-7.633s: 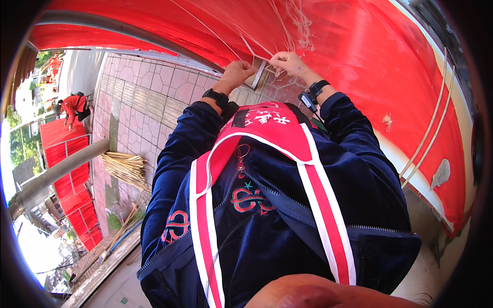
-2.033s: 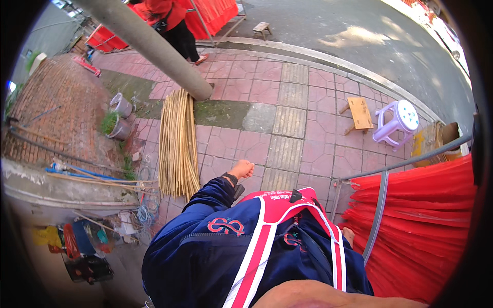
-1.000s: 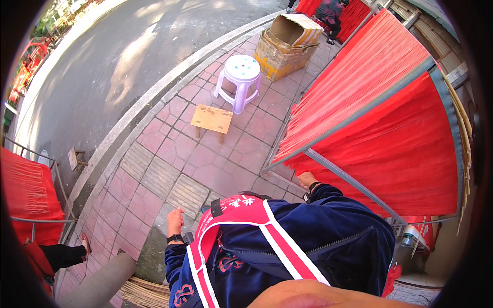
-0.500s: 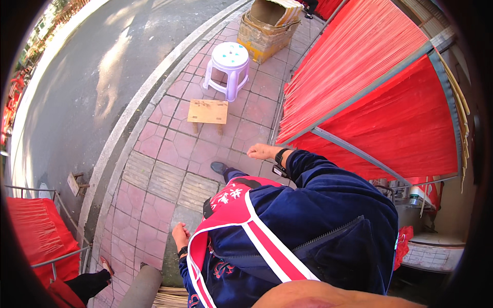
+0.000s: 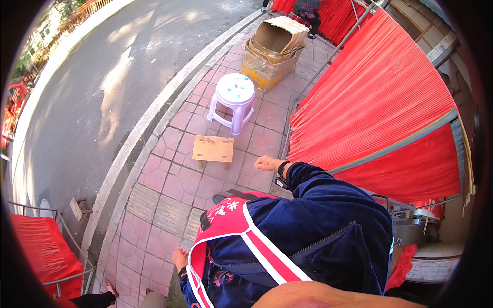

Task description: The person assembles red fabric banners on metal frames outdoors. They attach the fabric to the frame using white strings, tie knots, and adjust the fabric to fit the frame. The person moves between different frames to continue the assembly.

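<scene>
Fingers of your left hand hide behind your navy sleeve, grip unclear. At twelve o'clock sit a low wooden stool and a white plastic stool. Your right hand curls loosely, holding nothing, just beside the red drying rack at two o'clock.

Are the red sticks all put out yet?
Done: red sticks lie spread across the rack. In hand: nothing; the left hand and right hand look empty. Left: hard to tell; open cardboard boxes stand by the kerb.
</scene>
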`<state>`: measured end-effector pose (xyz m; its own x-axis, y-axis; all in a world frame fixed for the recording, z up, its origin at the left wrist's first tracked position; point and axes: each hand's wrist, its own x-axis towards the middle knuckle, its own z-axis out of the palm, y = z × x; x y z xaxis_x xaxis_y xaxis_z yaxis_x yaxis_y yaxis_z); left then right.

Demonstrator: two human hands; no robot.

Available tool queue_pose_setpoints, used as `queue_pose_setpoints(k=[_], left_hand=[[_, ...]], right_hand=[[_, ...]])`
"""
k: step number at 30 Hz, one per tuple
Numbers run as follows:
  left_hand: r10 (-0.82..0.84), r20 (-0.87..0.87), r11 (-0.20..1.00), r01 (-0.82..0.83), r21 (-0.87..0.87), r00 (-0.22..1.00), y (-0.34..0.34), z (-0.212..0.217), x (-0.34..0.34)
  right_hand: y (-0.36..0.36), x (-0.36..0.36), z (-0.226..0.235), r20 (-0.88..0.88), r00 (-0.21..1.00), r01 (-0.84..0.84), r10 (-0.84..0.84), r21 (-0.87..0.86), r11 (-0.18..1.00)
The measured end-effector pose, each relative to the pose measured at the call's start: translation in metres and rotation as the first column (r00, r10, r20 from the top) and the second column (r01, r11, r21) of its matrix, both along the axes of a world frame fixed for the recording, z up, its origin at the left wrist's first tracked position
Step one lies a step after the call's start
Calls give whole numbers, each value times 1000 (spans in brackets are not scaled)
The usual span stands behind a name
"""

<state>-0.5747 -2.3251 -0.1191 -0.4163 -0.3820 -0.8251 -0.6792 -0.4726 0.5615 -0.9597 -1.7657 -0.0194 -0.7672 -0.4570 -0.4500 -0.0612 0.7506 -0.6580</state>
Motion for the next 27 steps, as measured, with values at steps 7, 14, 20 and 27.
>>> queue_pose_setpoints(k=[7,14,20,27], left_hand=[[-160,-129,986,164,15,979,34,35,-139],[-281,-148,959,282,-17,948,13,50,-157],[-238,-109,971,235,-36,965,-21,52,-120],[114,17,988,-115,101,993,-29,23,-53]], right_hand=[[48,-31,18,-20,969,245,-246,-40,969],[50,1,6,83,959,254,-269,161,954],[14,22,-19,248,961,77,-121,178,981],[-56,-46,-16,44,991,-130,127,88,988]])
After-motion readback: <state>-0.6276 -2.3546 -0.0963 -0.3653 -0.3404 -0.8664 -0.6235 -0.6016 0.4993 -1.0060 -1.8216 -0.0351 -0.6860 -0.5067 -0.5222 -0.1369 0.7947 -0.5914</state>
